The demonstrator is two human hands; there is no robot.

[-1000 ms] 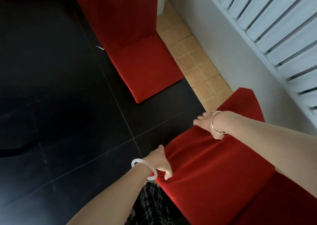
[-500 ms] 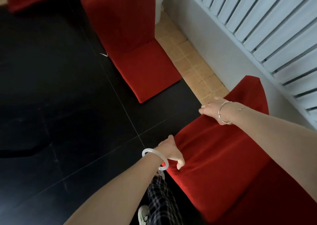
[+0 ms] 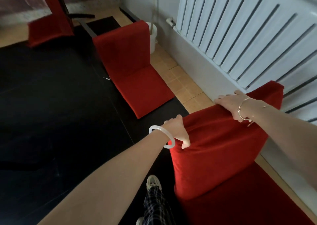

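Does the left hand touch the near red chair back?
Touching. The head view shows the left hand gripping the top corner of the red chair back, its thumb denting the fabric.

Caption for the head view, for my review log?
Left hand and right hand grip the top edge of a red fabric floor-chair backrest beside a white ribbed radiator.

From my feed, the floor is mostly black panels (image 3: 51,104), with a strip of tan tiles (image 3: 181,80) running along the wall. Three red floor chairs sit on it: the near chair (image 3: 223,147) and a second chair (image 3: 137,80) right where black meets tile, plus a blurry third chair (image 3: 49,29) at the far end. A white bucket (image 3: 153,36) stands on the tiles just behind the second chair, and a pale sneaker (image 3: 153,182) is planted on the black part.
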